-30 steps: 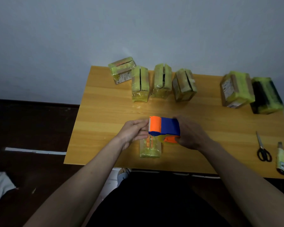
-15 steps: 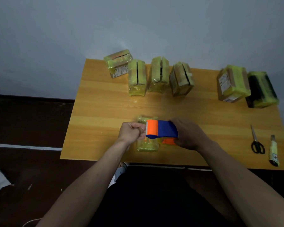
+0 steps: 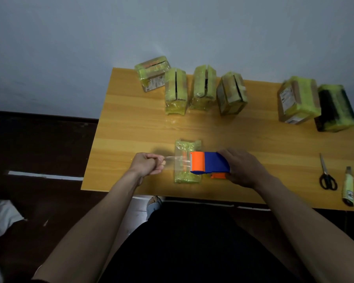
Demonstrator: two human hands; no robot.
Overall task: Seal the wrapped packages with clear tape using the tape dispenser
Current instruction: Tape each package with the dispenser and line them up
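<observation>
Head view. Wooden table (image 3: 131, 127) against a pale wall.

Right hand (image 3: 243, 168) grips the rear of the orange-and-blue tape dispenser (image 3: 209, 162), fingers curled round its blue body. The dispenser's orange front end sits over the right side of a flat yellow-green wrapped package (image 3: 187, 160) lying near the table's front edge.

Left hand (image 3: 147, 165) is closed into a fist, pinching the free end of the clear tape (image 3: 177, 160). The strip runs taut from the fist, across the top of the package, to the dispenser's orange end. The left hand is just beside the package's left edge, not touching it.

Back of table: four wrapped packages in a row (image 3: 192, 88), then two larger ones at the far right, a yellow-green one (image 3: 298, 99) and a dark one (image 3: 335, 108), touching each other.

Right front of table: black-handled scissors (image 3: 326, 174), and beside them a utility knife (image 3: 349, 186), apart from each other.
</observation>
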